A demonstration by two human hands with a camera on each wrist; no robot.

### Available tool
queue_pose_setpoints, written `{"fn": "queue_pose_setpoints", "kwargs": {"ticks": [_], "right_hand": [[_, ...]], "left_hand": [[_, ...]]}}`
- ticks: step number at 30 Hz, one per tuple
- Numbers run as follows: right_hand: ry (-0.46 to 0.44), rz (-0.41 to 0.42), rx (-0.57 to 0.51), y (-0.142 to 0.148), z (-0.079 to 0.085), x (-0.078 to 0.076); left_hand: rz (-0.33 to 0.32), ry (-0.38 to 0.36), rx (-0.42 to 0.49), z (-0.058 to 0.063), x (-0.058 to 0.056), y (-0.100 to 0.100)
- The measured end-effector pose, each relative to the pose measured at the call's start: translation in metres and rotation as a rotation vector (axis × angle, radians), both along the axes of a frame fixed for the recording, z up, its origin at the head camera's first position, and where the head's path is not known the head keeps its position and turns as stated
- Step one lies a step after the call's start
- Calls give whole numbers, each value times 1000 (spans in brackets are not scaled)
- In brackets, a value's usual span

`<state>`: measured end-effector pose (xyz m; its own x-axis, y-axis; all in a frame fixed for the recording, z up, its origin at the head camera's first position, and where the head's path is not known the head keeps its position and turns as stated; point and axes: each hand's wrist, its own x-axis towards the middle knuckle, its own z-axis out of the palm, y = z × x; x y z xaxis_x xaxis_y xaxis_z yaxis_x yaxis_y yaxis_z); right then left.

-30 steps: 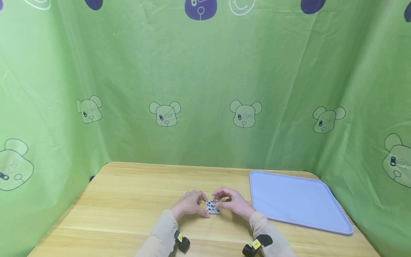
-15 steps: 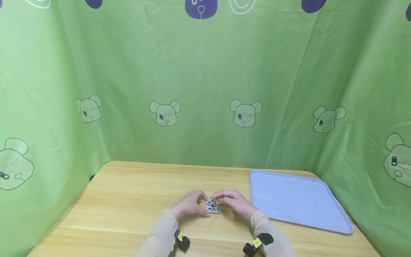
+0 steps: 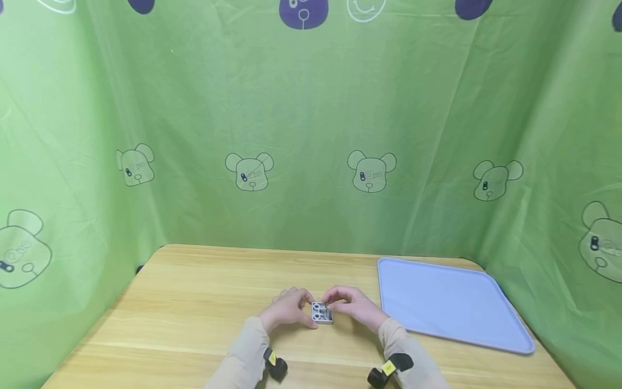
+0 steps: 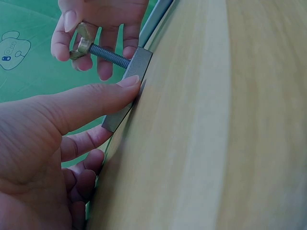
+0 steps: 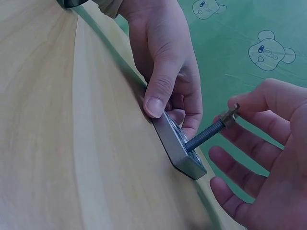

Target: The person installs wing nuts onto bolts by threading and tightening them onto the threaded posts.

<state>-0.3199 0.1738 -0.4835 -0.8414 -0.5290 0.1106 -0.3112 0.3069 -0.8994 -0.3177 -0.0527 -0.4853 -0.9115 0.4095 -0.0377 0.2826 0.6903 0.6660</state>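
Note:
A small square metal block [image 3: 317,320] with round holes in its top rests on the table in front of me. From it rises a threaded bolt [image 5: 206,136], topped by a brass-coloured wing nut [image 5: 229,116]. My left hand [image 3: 286,309] grips the block's left side, its thumb on the near edge and its fingers behind. At the bolt's upper end my right hand [image 3: 355,307] pinches the wing nut between thumb and index finger. The other right fingers hang loosely below, away from the block. The bolt's lower end is hidden inside the block.
A pale blue tray [image 3: 447,302] lies on the wooden table [image 3: 204,292] at the right. Green patterned cloth [image 3: 311,216] hangs behind and along both sides. Black wrist cameras sit on both sleeves.
Half a second ago my right fingers were straighter and the wing nut showed more clearly; now they have curled back around it. My left hand and the block have stayed in place.

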Motion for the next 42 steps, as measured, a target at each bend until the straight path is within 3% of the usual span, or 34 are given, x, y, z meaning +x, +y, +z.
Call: {"fn": "queue_pose_setpoints", "kwargs": {"ticks": [15,31,42], "right_hand": [[17,-70,33,-4,-2,0],[65,-28,100,2,2,0],[74,4,77,3,3,1]], "left_hand": [[1,-3,-3,0,0,0],[3,7,-5,-2,-2,0],[5,8,-2,-3,-2,0]]}}
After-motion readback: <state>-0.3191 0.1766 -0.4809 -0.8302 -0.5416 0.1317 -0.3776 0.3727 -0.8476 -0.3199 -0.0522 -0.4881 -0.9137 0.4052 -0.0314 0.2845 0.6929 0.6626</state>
